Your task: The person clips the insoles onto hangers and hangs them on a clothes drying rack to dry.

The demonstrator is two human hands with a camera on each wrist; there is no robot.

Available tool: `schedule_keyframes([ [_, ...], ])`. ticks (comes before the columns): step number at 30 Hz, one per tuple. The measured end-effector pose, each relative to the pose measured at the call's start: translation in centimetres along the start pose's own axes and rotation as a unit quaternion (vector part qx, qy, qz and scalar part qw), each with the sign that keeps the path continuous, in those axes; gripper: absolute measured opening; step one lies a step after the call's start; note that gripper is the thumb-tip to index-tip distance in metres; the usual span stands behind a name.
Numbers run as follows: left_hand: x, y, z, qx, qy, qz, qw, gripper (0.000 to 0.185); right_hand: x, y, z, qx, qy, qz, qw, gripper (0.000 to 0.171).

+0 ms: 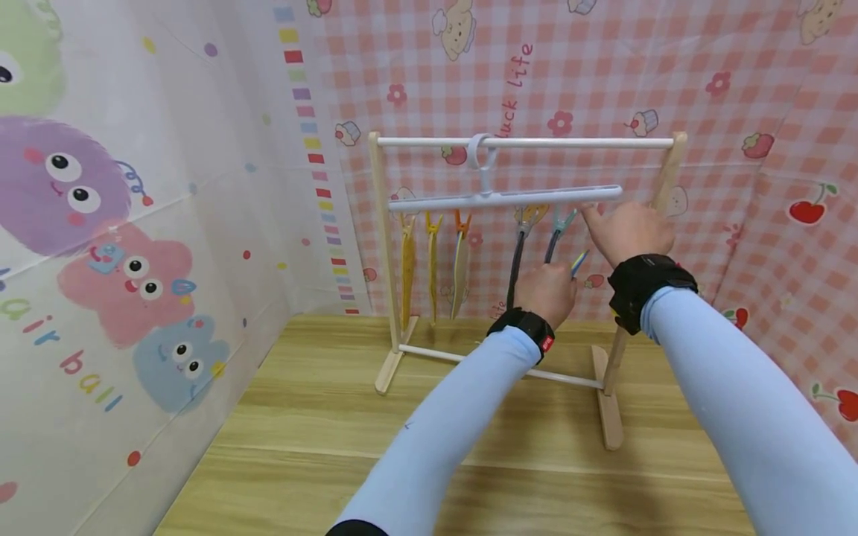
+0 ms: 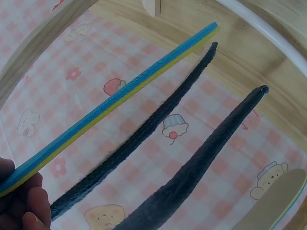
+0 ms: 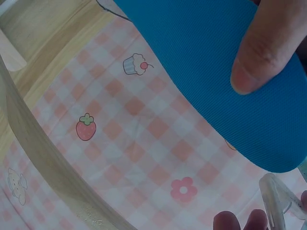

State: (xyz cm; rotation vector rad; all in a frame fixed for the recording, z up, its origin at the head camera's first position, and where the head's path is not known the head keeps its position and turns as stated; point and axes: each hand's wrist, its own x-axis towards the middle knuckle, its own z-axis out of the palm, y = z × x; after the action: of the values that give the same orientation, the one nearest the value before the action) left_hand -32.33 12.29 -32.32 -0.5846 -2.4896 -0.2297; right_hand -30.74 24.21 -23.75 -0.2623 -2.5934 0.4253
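Note:
My left hand (image 1: 546,292) grips a shoe insole (image 3: 192,62), blue on one face with a yellow layer along its edge. Its thumb presses on the blue face in the right wrist view. At the right end of a pale hanger (image 1: 536,197), my right hand (image 1: 633,232) pinches a clear clip (image 3: 274,199), close beside the insole's rounded end. Two dark, narrow pieces (image 2: 158,115) hang left of the held insole from clips (image 1: 564,220). Farther left, several yellowish insoles (image 1: 461,272) dangle from yellow and orange clips.
The hanger hooks over the white top bar (image 1: 576,143) of a wooden rack (image 1: 377,246). Its feet (image 1: 608,417) stand on a wood-grain table (image 1: 308,432). A pink checked cloth (image 1: 603,67) hangs behind, and a white cartoon-printed cloth (image 1: 221,186) covers the left side.

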Motion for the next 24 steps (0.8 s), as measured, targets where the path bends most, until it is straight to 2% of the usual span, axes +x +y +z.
schedule_keyframes([
  [5,0.29,0.17,-0.18,0.011,-0.008,0.007,0.9999,0.026,0.0,0.01,0.04,-0.004,0.007,-0.003,1.0,0.078],
  [13,0.46,0.34,0.11,0.046,0.013,0.002,0.9989,0.028,-0.25,-0.47,-0.27,0.014,0.017,-0.011,1.0,0.071],
  [24,0.95,0.78,-0.11,0.036,0.001,-0.012,0.9993,0.035,-0.55,-0.73,-0.2,0.007,0.028,-0.026,0.999,0.064],
])
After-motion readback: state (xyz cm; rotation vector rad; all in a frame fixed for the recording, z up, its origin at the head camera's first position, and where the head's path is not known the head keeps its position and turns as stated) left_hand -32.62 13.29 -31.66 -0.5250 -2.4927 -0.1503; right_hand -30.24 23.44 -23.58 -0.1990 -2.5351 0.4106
